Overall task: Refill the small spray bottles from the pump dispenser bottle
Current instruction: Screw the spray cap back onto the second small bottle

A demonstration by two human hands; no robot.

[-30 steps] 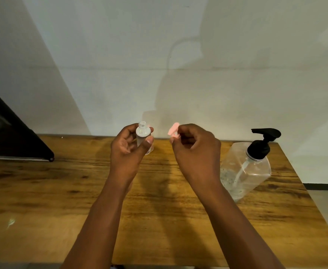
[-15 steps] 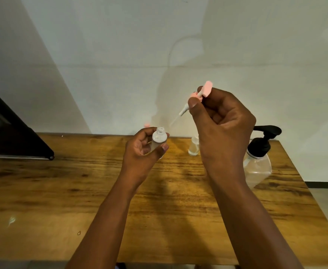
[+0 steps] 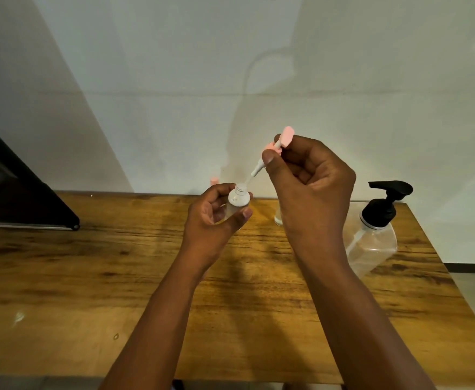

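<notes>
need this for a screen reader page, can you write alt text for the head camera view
A person's left hand holds a small frosted plastic spray bottle with its neck open, while the right hand pinches the pink spray pump top, its thin dip tube angled to the bottle's mouth. On the wooden table to the right stands a clear pump dispenser bottle with a black pump.

left hand [image 3: 212,218] gripping spray bottle [image 3: 237,202], right hand [image 3: 312,181] pinching sprayer [image 3: 272,149]

A pink spray head [image 3: 285,137], a black pump [image 3: 385,202] and a brown-grained table [image 3: 90,277] are seen.
</notes>
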